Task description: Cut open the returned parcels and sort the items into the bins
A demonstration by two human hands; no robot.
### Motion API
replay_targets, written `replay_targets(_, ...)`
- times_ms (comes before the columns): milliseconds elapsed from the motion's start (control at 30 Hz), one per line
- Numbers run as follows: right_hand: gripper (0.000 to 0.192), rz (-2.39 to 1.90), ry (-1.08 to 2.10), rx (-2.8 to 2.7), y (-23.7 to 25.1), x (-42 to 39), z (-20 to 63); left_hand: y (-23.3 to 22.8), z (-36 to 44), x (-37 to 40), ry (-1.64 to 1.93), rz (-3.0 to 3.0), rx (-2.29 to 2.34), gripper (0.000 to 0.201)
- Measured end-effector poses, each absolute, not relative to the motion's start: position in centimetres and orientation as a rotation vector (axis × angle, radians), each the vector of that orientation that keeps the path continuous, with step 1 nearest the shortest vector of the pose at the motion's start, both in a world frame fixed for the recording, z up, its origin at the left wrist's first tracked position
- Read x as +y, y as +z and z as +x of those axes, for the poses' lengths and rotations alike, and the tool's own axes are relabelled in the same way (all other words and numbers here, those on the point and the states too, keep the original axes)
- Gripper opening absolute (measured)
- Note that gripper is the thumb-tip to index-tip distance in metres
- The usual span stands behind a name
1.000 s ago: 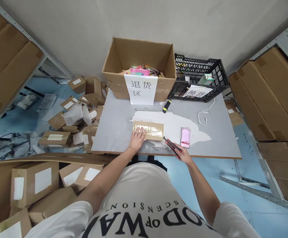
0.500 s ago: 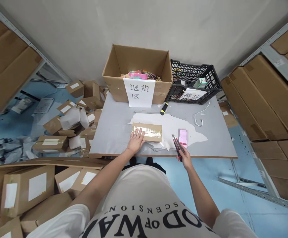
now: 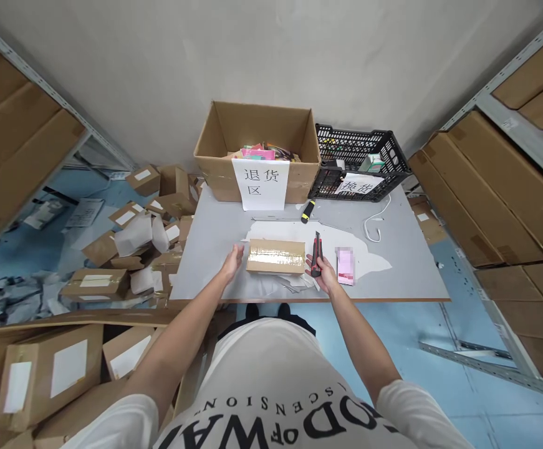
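Left hand (image 3: 232, 260), fingers loose, steadies the taped parcel (image 3: 275, 256) at centre frame; right hand (image 3: 321, 272) grips the box cutter (image 3: 317, 252). Best cut shallow along the tape, blade away from fingers.

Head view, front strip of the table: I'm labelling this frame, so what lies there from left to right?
Left hand → taped cardboard parcel → right hand holding the red-and-black utility knife → blurred pink item.

a brown flat cardboard parcel (image 3: 275, 256) carries glossy clear tape. the slim plastic box cutter (image 3: 317, 253) is red and black. the flat table top (image 3: 406, 274) is grey with white patches; the latticed plastic crate (image 3: 383, 153) is black.
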State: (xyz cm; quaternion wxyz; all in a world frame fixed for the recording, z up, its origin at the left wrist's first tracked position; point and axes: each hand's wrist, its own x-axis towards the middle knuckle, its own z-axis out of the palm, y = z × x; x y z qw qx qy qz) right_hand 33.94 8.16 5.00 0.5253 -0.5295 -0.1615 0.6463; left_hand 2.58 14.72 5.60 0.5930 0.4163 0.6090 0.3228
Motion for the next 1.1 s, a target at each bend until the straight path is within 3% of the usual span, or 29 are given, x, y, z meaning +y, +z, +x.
replay_targets(100,0.024,-1.288,1.567,-0.391,5.3,8.8,33.3,5.5,2.4,14.9,0.624,0.752,1.25,0.083)
replay_targets(300,0.025,-1.315,1.587,-0.425,5.8,10.8,33.3,5.2,2.8,12.9,0.647,0.727,1.203,0.078)
replay_targets(800,0.025,-1.28,1.659,-0.825,6.9,25.7,31.0,4.1,6.2,4.9,0.791,0.711,1.091,0.081)
replay_targets(1100,0.024,-1.298,1.654,-0.824,5.2,27.9,29.0,4.7,5.4,5.7,0.737,0.604,1.029,0.089)
